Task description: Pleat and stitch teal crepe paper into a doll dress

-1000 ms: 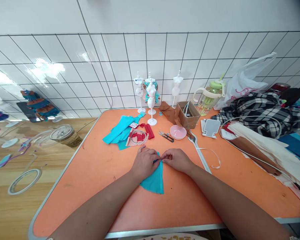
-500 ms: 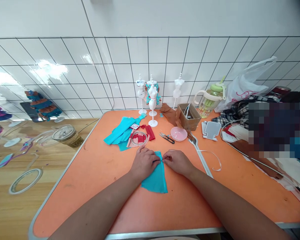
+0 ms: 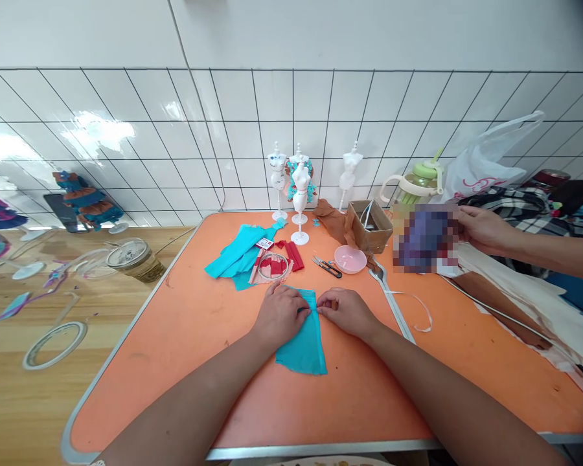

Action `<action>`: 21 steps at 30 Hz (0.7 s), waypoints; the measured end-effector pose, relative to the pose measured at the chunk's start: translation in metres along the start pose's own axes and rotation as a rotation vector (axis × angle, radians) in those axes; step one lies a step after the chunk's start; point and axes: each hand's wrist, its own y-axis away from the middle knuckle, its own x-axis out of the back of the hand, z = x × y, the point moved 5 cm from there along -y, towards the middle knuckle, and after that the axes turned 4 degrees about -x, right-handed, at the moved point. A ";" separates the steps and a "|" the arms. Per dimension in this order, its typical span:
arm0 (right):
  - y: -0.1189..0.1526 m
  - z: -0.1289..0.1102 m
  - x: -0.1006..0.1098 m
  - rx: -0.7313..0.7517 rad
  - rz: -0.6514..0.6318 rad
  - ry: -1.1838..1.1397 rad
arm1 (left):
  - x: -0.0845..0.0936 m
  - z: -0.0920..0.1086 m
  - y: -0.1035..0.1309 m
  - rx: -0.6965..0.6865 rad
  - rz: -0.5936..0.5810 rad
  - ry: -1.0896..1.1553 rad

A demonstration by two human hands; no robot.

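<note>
Orange table (image 3: 175, 382): turquoise fabric panel (image 3: 301, 353) laid near front, right-edge fold apparently formed, no fastening seen. Panel pinched near upper right edge by left hand (image 3: 280, 316) and right hand (image 3: 348, 312). Thread snips (image 3: 327, 266) set down beyond

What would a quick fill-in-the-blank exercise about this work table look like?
The left hand and right hand pinch turquoise cloth over a tabletop coloured ____.
The small round dish near the snips is coloured ____.
The white mannequins standing at this table's back number ____.

Missing words: orange; pink; four.
</note>
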 end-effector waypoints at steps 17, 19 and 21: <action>-0.020 -0.007 -0.004 -0.201 -0.141 0.257 | -0.001 0.001 0.000 0.042 0.017 -0.121; -0.023 -0.008 -0.004 -0.221 -0.147 0.254 | -0.001 0.000 0.000 0.052 0.016 -0.133; -0.026 -0.007 -0.005 -0.254 -0.176 0.233 | -0.001 -0.001 0.000 0.069 0.018 -0.138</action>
